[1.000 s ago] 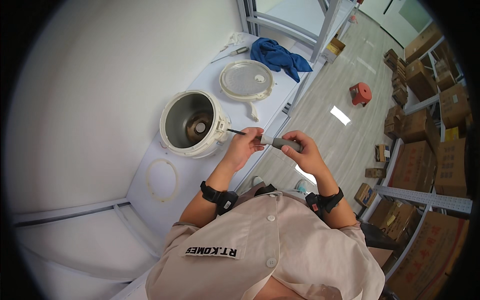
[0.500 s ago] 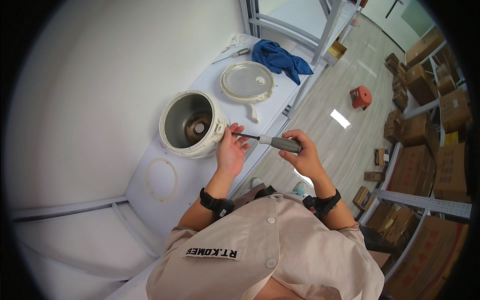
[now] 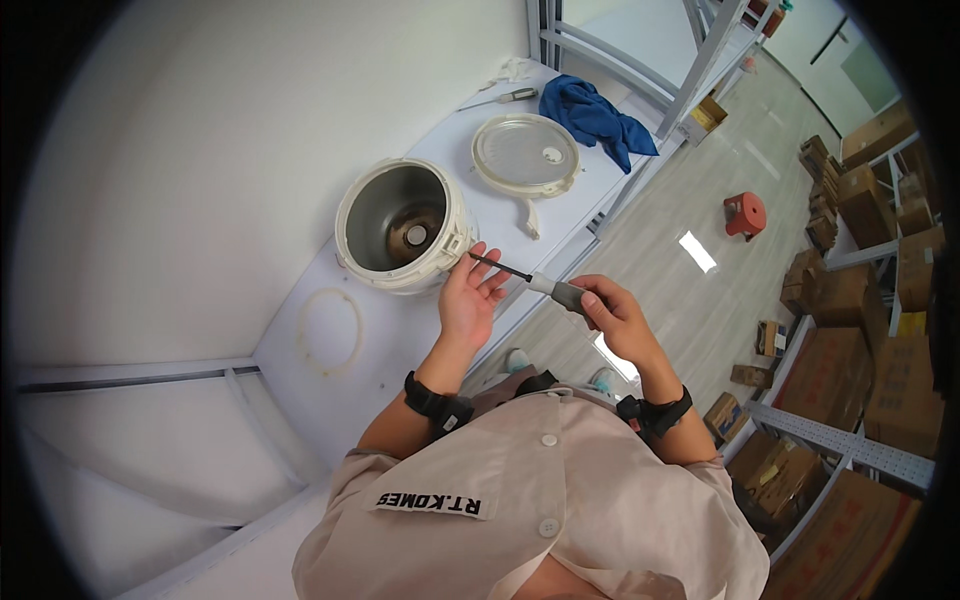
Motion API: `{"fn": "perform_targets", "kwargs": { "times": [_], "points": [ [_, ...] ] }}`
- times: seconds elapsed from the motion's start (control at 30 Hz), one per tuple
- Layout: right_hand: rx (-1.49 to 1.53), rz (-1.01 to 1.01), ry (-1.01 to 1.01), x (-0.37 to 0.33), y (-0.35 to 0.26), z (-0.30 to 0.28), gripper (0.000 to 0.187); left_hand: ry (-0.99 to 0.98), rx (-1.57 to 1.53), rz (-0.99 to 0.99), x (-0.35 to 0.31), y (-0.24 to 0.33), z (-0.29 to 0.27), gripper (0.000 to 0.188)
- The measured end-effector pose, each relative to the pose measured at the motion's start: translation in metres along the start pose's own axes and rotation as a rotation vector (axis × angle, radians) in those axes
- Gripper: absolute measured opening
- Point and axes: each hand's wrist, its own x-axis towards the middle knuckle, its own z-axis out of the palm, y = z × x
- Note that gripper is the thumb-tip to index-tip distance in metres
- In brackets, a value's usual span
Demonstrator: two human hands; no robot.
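Observation:
A rice cooker body (image 3: 458, 215), cream-rimmed with a grey inside, stands on the white table with its mouth tilted up. My right hand (image 3: 612, 315) is wrapped round the grey handle of a screwdriver (image 3: 540, 283). Its thin dark shaft slants up and left to the cooker's side, below the rim latch. By the tip, the thumb and forefinger of my left hand (image 3: 468, 300) close about the shaft, the other fingers loosely spread. The tip itself is hidden between the fingers and the cooker.
Beyond the cooker lies its round lid (image 3: 525, 155), near a blue cloth (image 3: 597, 122) and a second screwdriver (image 3: 517, 95). A pale ring (image 3: 361, 335) lies on the table (image 3: 290, 375). On the floor stands a red stool (image 3: 745, 215); cartons (image 3: 825, 365) fill shelves at right.
The screwdriver's handle end has dipped, so the shaft slants more steeply. My right hand has turned and closed further round the handle. The whole view has shifted slightly.

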Motion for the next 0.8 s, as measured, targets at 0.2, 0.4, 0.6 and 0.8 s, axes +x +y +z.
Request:
{"fn": "perform_targets", "kwargs": {
  "times": [0.2,0.4,0.6,0.8],
  "points": [
    [-0.053,-0.239,0.018,-0.006,-0.003,0.009,0.044,0.017,-0.034,-0.014,-0.003,0.003,0.006,0.044],
    [-0.139,-0.172,-0.027,-0.009,0.0,0.015,0.045,0.054,-0.056,-0.042,0.0,0.002,0.006,0.044],
    [-0.112,0.015,-0.137,-0.012,-0.006,0.015,0.043,0.04,-0.037,-0.066,-0.002,0.0,0.005,0.041],
    [-0.073,-0.016,-0.074,-0.016,-0.006,0.006,0.04,-0.017,0.054,-0.008,-0.006,0.002,0.008,0.038]
  ]
}}
